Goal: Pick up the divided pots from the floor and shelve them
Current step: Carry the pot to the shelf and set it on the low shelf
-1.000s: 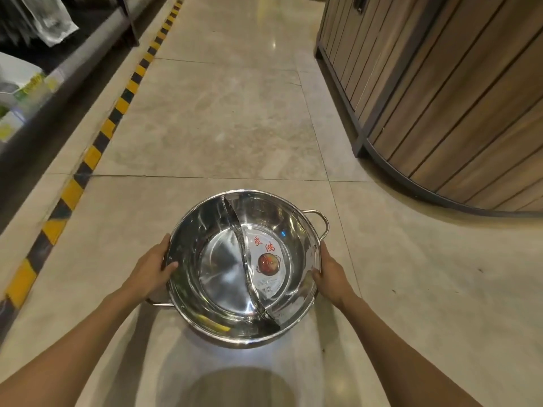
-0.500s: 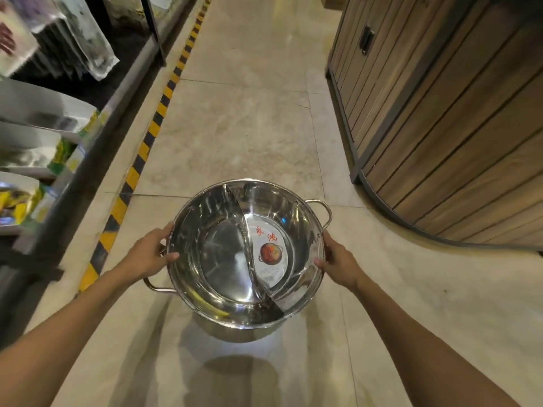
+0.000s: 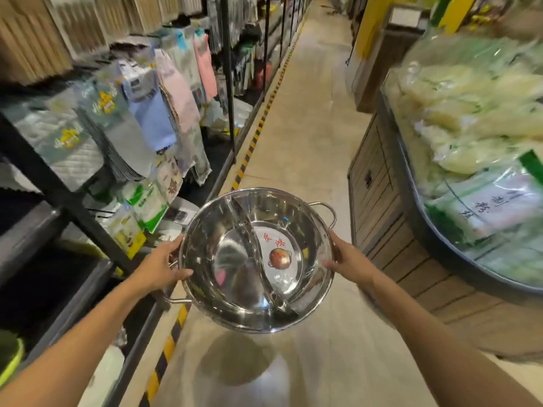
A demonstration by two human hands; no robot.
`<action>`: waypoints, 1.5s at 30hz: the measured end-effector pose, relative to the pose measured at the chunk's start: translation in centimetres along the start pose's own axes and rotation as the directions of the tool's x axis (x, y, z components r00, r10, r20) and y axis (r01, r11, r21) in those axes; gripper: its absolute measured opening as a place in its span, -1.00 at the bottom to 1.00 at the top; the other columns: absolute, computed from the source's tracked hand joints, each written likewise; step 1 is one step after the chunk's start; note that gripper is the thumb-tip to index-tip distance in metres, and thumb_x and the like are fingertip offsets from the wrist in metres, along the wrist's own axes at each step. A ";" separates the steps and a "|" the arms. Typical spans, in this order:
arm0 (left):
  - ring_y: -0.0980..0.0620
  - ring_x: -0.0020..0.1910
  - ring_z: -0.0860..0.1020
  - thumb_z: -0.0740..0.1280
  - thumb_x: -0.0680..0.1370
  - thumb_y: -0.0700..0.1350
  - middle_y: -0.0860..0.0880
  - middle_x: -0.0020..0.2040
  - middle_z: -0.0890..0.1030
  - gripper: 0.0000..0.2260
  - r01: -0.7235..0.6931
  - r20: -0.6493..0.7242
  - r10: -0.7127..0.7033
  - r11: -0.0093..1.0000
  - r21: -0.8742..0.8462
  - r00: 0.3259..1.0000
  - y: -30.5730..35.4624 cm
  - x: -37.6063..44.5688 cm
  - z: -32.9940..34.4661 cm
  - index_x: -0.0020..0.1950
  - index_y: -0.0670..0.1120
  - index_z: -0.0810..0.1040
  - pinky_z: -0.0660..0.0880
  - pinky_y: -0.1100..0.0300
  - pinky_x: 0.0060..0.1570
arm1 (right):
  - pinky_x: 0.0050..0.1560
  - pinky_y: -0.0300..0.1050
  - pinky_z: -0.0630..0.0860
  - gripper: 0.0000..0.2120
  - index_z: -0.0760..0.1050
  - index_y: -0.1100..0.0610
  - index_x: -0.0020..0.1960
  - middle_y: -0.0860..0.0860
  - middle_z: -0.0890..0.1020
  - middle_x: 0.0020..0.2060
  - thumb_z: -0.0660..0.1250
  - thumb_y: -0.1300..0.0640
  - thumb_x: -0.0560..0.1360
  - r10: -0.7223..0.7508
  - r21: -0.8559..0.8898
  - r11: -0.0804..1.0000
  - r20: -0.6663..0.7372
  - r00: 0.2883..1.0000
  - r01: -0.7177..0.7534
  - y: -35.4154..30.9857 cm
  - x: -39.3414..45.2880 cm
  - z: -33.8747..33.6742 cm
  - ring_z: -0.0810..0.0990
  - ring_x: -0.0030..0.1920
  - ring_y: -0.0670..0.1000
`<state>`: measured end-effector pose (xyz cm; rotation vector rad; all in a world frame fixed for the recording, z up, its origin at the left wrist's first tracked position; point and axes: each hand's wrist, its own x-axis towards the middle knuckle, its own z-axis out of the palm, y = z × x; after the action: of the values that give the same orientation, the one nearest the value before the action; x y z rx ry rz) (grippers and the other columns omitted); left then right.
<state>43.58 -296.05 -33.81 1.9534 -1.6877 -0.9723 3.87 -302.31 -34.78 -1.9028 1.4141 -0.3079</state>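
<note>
A shiny steel divided pot (image 3: pixel 235 259) with a curved partition and a round label with a red picture in its right half is held in the air over the aisle floor. My left hand (image 3: pixel 160 267) grips its left rim by one loop handle. My right hand (image 3: pixel 348 259) presses the right rim, just below the other loop handle. The pot tilts slightly toward me, and its shadow lies on the tiles below. No other divided pot is visible.
A dark metal shelf rack (image 3: pixel 58 195) on the left carries hanging packaged cloths and boxes. A yellow-black striped line (image 3: pixel 249 148) runs along its base. On the right stands a wooden display counter (image 3: pixel 390 236) piled with bagged goods (image 3: pixel 470 113). The tiled aisle (image 3: pixel 308 118) runs ahead.
The pot has come up off the floor in both hands. The view has lifted from the tiles to the aisle, with shelves on the left and the counter top on the right now showing.
</note>
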 end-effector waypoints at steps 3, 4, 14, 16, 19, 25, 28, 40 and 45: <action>-0.08 0.30 0.41 0.52 0.33 -0.18 -0.11 0.36 0.42 -0.25 -0.004 -0.021 0.004 1.000 0.018 1.000 2.4 -4.1 -4.3 0.45 -0.10 0.23 0.33 0.00 0.36 | 0.31 0.06 0.43 -0.10 -0.11 -0.13 0.50 0.02 0.50 0.29 0.43 -0.04 0.39 -0.049 -0.020 0.999 0.070 0.996 0.050 -4.0 -1.5 -2.6 0.52 0.20 0.05; -0.09 0.34 0.38 0.52 0.33 -0.18 -0.11 0.39 0.40 -0.25 0.001 -0.029 0.000 1.000 0.007 1.000 2.7 -5.5 -5.2 0.44 -0.12 0.24 0.29 -0.04 0.40 | 0.30 0.06 0.44 -0.08 -0.12 -0.13 0.50 0.02 0.51 0.29 0.44 -0.05 0.38 -0.073 -0.028 0.997 0.091 0.993 0.076 -5.0 -1.8 -2.8 0.53 0.19 0.05; -0.06 0.30 0.42 0.52 0.33 -0.21 -0.06 0.21 0.48 -0.26 0.171 -0.289 -0.205 0.976 -0.138 0.935 0.4 -18.4 -5.3 0.43 -0.14 0.25 0.32 0.25 0.26 | -0.05 -0.29 0.43 -0.06 -0.09 -0.14 0.50 -0.16 0.54 0.07 0.44 -0.15 0.33 -0.295 -0.058 0.942 0.318 0.901 0.330 -11.4 0.0 0.0 0.49 -0.09 -0.20; -0.11 0.44 0.27 0.52 0.34 -0.18 -0.14 0.42 0.34 -0.24 0.176 -0.309 -0.226 0.967 -0.183 0.924 -0.1 -20.6 -4.7 0.44 -0.18 0.21 0.23 0.01 0.45 | -0.16 -0.41 0.41 -0.08 -0.08 -0.14 0.49 -0.28 0.52 -0.09 0.44 -0.13 0.35 -0.309 -0.062 0.934 0.356 0.882 0.352 -12.0 0.9 0.8 0.47 -0.22 -0.32; -0.07 0.45 0.24 0.52 0.32 -0.02 -0.12 0.45 0.31 -0.20 0.228 -0.364 -0.305 0.943 -0.241 0.880 -0.8 -25.8 -3.0 0.44 -0.13 0.22 0.22 -0.06 0.45 | -0.19 -0.46 0.41 -0.12 -0.05 -0.19 0.47 -0.31 0.51 -0.17 0.43 -0.18 0.34 -0.363 -0.056 0.899 0.462 0.809 0.435 -14.3 1.2 2.6 0.49 -0.22 -0.37; 0.01 0.26 0.44 0.51 0.33 -0.02 -0.02 0.28 0.45 -0.26 0.420 -0.531 -0.590 0.807 -0.415 0.608 -2.7 -39.6 2.5 0.43 0.10 0.23 0.39 0.25 0.25 | 0.24 -0.20 0.44 -0.08 -0.04 0.02 0.52 0.07 0.43 0.37 0.47 0.00 0.36 -0.421 0.028 0.824 0.699 0.578 0.566 -21.5 -0.2 10.4 0.46 0.29 0.05; 0.17 0.09 0.46 0.52 0.31 -0.11 0.10 0.13 0.47 -0.30 0.438 -0.573 -0.683 0.731 -0.524 0.454 -2.6 -47.9 5.8 0.28 0.34 0.28 0.43 0.43 0.16 | 0.17 -0.51 0.34 -0.07 -0.06 0.14 0.51 0.08 0.31 0.44 0.48 0.24 0.36 -0.431 0.081 0.774 0.794 0.430 0.628 -25.1 -3.0 16.1 0.34 0.40 0.01; 0.20 -0.13 0.59 0.52 0.23 0.03 0.16 -0.12 0.65 -0.48 0.401 -0.531 -0.776 0.391 -0.829 -0.340 6.5 -80.0 18.8 0.17 0.05 0.52 0.51 0.35 -0.13 | 0.46 0.07 0.26 -0.02 0.01 -0.03 0.49 -0.01 0.32 0.43 0.53 -0.07 0.26 -0.397 0.555 0.307 0.813 -0.426 0.773 -44.9 -34.1 40.5 0.30 0.42 0.04; 0.13 -0.11 0.59 0.52 0.28 -0.05 -0.02 0.01 0.59 -0.51 0.298 -0.394 -0.684 0.261 -0.918 -0.614 9.8 -88.9 23.9 0.18 -0.08 0.54 0.53 0.34 -0.06 | 0.19 -0.54 0.29 -0.06 -0.06 0.12 0.51 0.06 0.35 0.41 0.49 0.20 0.36 -0.235 0.651 0.172 0.756 -0.611 0.740 -49.4 -49.5 47.8 0.31 0.32 -0.11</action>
<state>16.26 -208.52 -21.15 2.1717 0.8662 0.3281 49.45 -231.81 -23.80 -2.0839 -1.2090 0.8485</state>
